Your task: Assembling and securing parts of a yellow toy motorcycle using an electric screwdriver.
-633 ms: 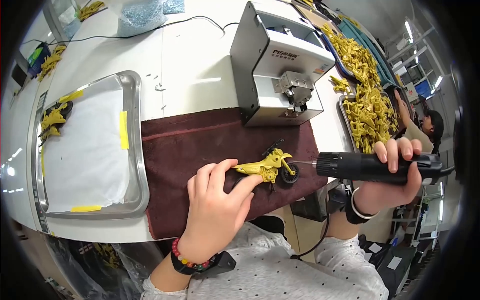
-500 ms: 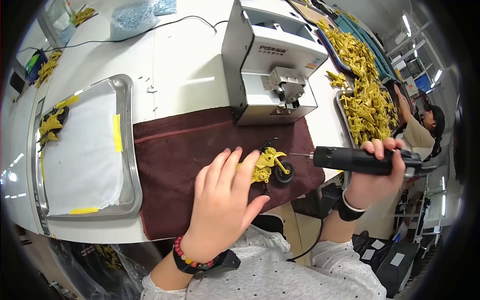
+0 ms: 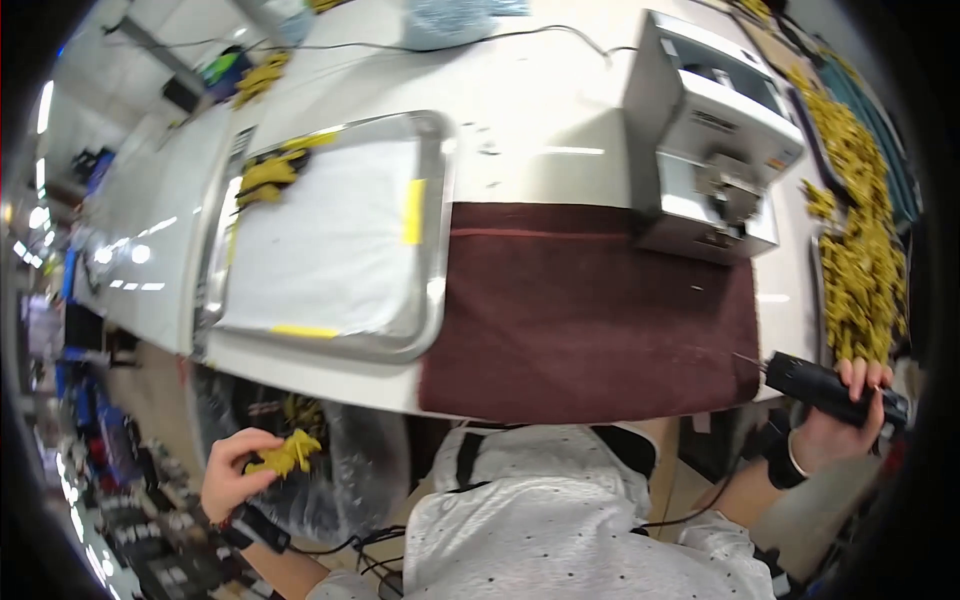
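Setting: workroom; white table [image 3: 560, 110] with a dark red cloth [image 3: 600, 320] along its near edge.

Item: yellow toy piece [image 3: 290, 453], one, blurred; off the table, below its near edge on the left, in front of a clear plastic bag [image 3: 360, 490] with more yellow parts inside.

Left hand [image 3: 238, 475]: thumb and fingers part-curled, closed about the piece.

Right hand [image 3: 850, 408]: fingers wrapped round a black powered screwdriver [image 3: 822, 388], bit pointing left over the cloth's right end.

Further: metal tray [image 3: 437, 235], paper-lined, yellow-taped, one yellow-and-black item [image 3: 270, 180] in its far left corner; grey machine [image 3: 712, 150] at the cloth's far right; yellow parts [image 3: 858, 250] heaped at far right.

Risks (judged): a light grip could drop the piece to the floor; the screwdriver's bit, carried low, could snag the cloth.

Markings: dark print on the machine's front, blurred; small coloured sticker [image 3: 783, 158] beside it.
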Action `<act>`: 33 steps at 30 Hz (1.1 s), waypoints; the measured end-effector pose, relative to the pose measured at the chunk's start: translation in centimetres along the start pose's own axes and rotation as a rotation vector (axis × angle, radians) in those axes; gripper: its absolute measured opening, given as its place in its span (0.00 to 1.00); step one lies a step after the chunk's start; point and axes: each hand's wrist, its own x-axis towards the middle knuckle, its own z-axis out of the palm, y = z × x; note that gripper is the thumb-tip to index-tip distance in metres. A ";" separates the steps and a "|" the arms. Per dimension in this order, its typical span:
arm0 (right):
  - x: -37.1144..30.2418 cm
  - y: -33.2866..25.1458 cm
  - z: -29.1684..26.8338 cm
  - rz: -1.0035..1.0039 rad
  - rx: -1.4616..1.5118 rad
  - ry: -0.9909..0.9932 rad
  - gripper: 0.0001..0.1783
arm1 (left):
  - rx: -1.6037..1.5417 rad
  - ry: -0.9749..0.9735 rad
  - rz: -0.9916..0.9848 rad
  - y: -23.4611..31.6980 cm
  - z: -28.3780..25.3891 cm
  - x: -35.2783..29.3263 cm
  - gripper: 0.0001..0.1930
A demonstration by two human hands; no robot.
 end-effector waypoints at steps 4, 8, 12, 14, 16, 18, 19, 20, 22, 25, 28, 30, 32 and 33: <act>1.0 -0.3 -1.5 0.026 0.028 -0.027 0.14 | 0.175 0.223 -0.360 -8.2 -1.3 -4.1 0.17; 0.8 0.0 -1.0 0.020 0.028 -0.040 0.15 | 0.151 0.239 -0.182 -3.4 -1.6 -0.8 0.13; 0.2 0.2 -0.2 0.016 0.073 -0.035 0.15 | 0.139 0.397 0.169 7.5 -1.0 9.5 0.18; -0.4 0.8 0.9 0.041 0.070 -0.011 0.15 | 0.221 0.470 0.230 10.1 -1.0 16.0 0.23; -0.8 0.7 1.2 0.034 0.054 -0.020 0.15 | 0.452 0.555 0.067 11.3 -1.1 21.6 0.28; -1.2 0.4 1.5 0.034 0.037 -0.025 0.16 | 0.721 0.536 -0.029 10.1 -2.5 26.3 0.31; -1.5 -0.1 1.5 0.014 0.014 -0.019 0.16 | 0.839 0.501 -0.088 10.1 -2.2 28.0 0.31; -1.8 -0.6 1.6 0.011 0.000 -0.011 0.16 | 0.876 0.534 -0.037 9.8 -2.3 28.3 0.29; -2.5 -1.7 1.9 -0.002 -0.026 0.008 0.15 | 0.910 0.568 0.052 8.4 -2.9 28.4 0.26; -2.2 -2.5 2.2 -0.011 0.047 0.017 0.15 | 0.843 0.594 0.220 7.7 -3.6 25.3 0.13; -0.1 -2.0 3.9 -0.065 0.093 -0.055 0.12 | 0.684 0.614 0.517 11.6 1.4 20.9 0.07; 2.1 -1.0 6.2 -0.118 0.082 -0.158 0.11 | 0.384 0.390 0.482 15.2 7.4 17.1 0.05; 5.1 0.5 9.6 -0.107 0.081 -0.319 0.10 | 0.387 0.049 0.499 18.1 13.0 13.0 0.09; 5.6 1.2 10.1 -0.105 0.011 -0.373 0.10 | 0.590 -0.160 0.743 17.2 16.6 15.0 0.09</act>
